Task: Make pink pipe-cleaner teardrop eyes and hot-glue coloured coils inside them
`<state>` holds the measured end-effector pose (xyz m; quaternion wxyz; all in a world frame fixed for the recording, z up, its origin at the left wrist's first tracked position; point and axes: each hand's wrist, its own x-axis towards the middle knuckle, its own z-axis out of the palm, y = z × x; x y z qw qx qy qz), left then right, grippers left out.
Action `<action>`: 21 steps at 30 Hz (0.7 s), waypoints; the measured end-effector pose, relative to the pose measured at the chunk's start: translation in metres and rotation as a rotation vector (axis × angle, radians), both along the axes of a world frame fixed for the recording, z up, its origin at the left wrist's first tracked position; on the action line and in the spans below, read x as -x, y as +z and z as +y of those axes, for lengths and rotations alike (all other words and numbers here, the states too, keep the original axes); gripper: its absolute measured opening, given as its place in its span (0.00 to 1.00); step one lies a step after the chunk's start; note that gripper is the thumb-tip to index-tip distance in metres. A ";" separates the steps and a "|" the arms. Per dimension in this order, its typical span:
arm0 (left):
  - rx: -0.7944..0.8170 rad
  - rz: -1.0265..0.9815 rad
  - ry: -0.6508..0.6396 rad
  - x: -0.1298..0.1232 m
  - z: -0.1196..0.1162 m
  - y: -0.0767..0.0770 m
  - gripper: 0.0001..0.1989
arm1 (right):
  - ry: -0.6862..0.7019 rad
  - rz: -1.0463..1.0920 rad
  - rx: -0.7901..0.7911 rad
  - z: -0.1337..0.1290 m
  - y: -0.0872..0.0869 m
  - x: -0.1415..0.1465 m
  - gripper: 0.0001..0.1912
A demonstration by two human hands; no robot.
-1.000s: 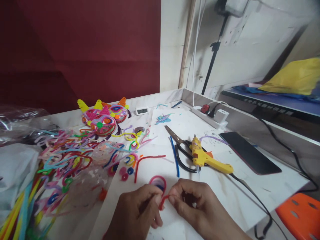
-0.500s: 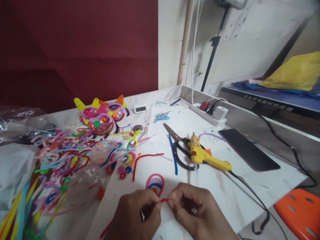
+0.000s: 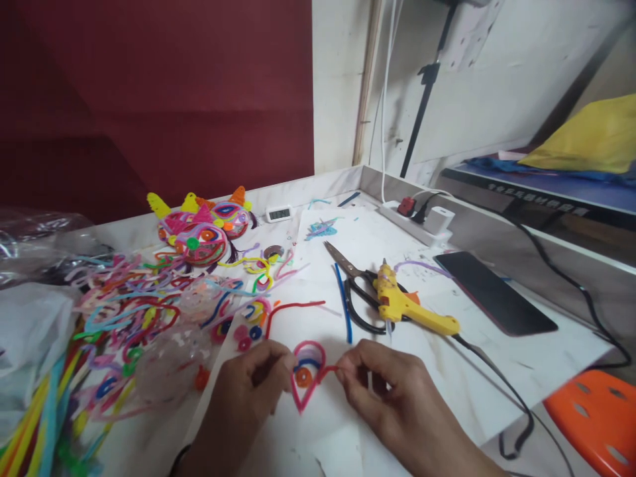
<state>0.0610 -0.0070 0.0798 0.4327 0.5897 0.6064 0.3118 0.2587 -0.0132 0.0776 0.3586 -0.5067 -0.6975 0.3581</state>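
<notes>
One drop-shaped piece [image 3: 303,378] lies at lower centre, its tip downward. The right hand [image 3: 392,387] pinches with its fingers a red strip [image 3: 329,368], reaching leftward to this piece; the left hand [image 3: 251,387], nearer, has fingers beside its left edge, gripping or not I cannot tell.

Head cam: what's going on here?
A person is working bare-handed over white paper. The right hand has a thin red strip pinched in its grip, the strip's other end meeting the right side of a pink teardrop outline. The left hand is at the outline's left edge; its exact contact is unclear. An orange disc and a blue arc sit inside the outline. Beyond the right hand, a yellow glue gun lies across scissors.
</notes>
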 end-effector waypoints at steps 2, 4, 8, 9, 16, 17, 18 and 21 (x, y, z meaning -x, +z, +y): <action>-0.039 0.029 0.038 0.007 0.006 -0.003 0.15 | -0.005 -0.076 -0.041 0.008 0.002 0.002 0.09; -0.076 0.079 0.051 0.009 0.010 -0.005 0.14 | -0.009 -0.174 -0.061 0.015 0.001 0.005 0.09; -0.132 0.170 0.052 0.006 0.012 -0.008 0.11 | -0.008 -0.290 -0.072 0.026 -0.001 0.013 0.09; -0.137 0.178 0.052 0.004 0.011 -0.008 0.11 | -0.004 -0.296 -0.068 0.026 -0.001 0.014 0.09; -0.217 0.257 -0.068 0.002 0.008 -0.010 0.07 | 0.026 -0.311 -0.033 0.018 -0.003 0.020 0.09; -0.243 0.272 -0.075 0.003 0.009 -0.010 0.07 | 0.028 -0.311 -0.029 0.017 -0.004 0.020 0.10; -0.263 0.279 -0.080 0.003 0.009 -0.010 0.07 | 0.029 -0.304 -0.018 0.016 -0.004 0.021 0.10; -0.286 0.252 -0.088 0.002 0.009 -0.008 0.08 | 0.034 -0.234 0.054 0.014 -0.003 0.021 0.11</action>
